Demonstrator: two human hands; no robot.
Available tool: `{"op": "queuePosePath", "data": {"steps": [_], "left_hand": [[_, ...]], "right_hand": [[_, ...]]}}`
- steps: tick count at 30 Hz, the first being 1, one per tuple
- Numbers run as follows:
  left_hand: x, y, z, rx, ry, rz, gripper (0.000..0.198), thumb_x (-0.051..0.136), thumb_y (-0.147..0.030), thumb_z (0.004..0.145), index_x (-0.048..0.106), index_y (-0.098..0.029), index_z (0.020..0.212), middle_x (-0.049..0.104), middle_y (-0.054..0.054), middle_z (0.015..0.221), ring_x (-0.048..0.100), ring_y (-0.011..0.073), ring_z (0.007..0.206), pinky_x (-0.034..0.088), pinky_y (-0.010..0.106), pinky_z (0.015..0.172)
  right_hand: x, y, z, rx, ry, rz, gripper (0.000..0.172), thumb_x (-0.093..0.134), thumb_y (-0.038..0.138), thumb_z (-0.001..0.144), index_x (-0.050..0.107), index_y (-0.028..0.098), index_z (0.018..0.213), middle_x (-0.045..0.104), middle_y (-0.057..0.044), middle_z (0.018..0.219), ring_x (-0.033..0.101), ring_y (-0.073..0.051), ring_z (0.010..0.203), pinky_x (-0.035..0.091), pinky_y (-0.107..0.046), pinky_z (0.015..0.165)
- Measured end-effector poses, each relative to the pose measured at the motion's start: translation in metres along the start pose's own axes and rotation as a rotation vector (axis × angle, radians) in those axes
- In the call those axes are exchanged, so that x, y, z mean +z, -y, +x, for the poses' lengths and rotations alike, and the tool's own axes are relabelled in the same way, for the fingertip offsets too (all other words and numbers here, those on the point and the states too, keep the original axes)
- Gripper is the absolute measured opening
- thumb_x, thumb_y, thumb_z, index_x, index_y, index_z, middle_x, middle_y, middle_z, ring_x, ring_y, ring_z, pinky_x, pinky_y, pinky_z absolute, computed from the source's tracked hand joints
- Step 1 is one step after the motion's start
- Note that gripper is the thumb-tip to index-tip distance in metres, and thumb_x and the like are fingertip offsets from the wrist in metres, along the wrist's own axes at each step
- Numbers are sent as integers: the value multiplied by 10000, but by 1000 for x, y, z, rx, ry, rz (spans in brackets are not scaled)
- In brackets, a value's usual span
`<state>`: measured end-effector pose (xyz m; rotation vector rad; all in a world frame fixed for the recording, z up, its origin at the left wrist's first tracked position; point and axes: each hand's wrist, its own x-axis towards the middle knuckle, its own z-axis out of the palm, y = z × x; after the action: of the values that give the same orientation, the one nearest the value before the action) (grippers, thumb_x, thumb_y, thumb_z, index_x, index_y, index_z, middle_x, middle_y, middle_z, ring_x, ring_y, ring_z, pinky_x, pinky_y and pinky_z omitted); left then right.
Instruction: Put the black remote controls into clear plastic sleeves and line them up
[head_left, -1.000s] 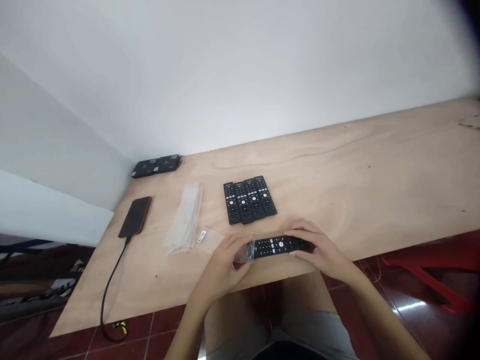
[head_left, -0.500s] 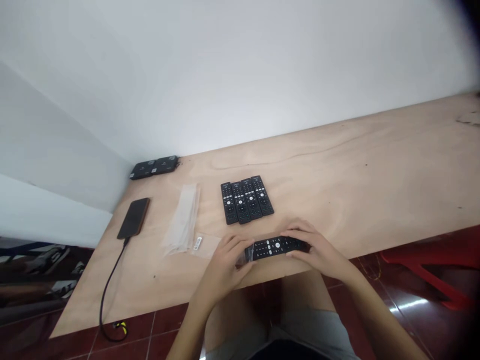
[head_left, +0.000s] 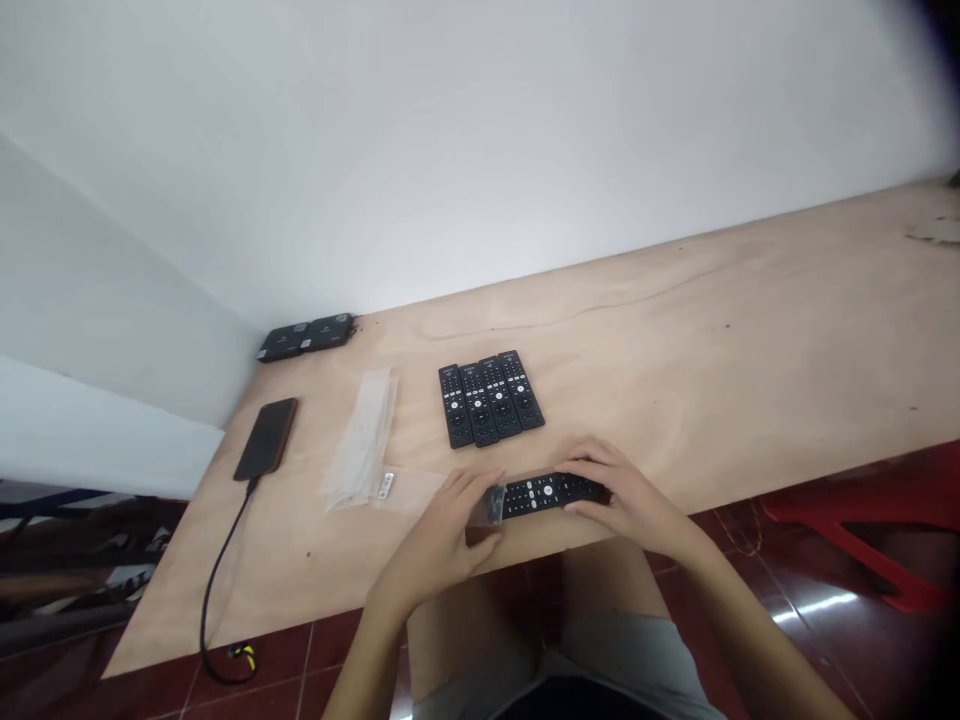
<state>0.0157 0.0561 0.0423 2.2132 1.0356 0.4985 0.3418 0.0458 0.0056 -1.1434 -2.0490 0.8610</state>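
Note:
A black remote control (head_left: 551,492) lies crosswise just above the table's front edge, held between my two hands. My left hand (head_left: 442,520) grips its near-left end, where a clear plastic bag (head_left: 487,505) covers the tip. My right hand (head_left: 626,497) wraps the other end, with fingers over the top. Several matching black remotes (head_left: 491,400) lie side by side beyond my hands. To their left are a stack of clear plastic bags (head_left: 364,440) and a flat clear bag with a small label (head_left: 397,490).
The plywood table (head_left: 675,380) runs along a white wall. A black smartphone (head_left: 265,438) lies on it, its cable (head_left: 217,580) hanging over the front edge. Black flat devices (head_left: 304,337) sit in the back corner. A red plastic stool (head_left: 862,530) stands on the red tile floor at right.
My hands still hold the remote, and the bag stays on its left end. The whole view has drifted slightly, with the table shifting a little left and up.

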Motion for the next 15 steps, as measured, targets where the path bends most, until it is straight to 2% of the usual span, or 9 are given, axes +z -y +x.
{"op": "queuePosePath", "data": {"steps": [3,6,11,15], "left_hand": [[5,2,2,31,-62,14,665,717,-118,961,543,-329,1568,679,93,1459,610,309,1386,531,562,1185],[18,0,7,57,-128,26,578,754,-155,967,601,-310,1502,711,93,1402,624,315,1347,539,543,1155],[37,-12,23,111,-120,34,634,795,-192,956,575,-317,1537,712,85,1429,635,312,1334,536,540,1156],[29,-14,24,76,-66,69,774,859,-196,887,528,-329,1573,657,85,1503,589,338,1392,513,578,1191]], "right_hand": [[1,1,1,-6,11,9,469,796,386,1011,684,380,1467,678,-76,1394,576,-339,1348,493,-556,1179],[4,7,5,-18,17,18,465,798,352,1011,686,376,1461,685,-74,1375,580,-331,1330,494,-539,1172],[16,19,13,0,86,20,505,803,255,993,684,374,1468,696,-71,1361,587,-329,1316,500,-538,1170],[17,18,11,21,58,35,609,851,303,955,643,360,1524,648,-95,1466,562,-351,1400,481,-563,1222]]}}
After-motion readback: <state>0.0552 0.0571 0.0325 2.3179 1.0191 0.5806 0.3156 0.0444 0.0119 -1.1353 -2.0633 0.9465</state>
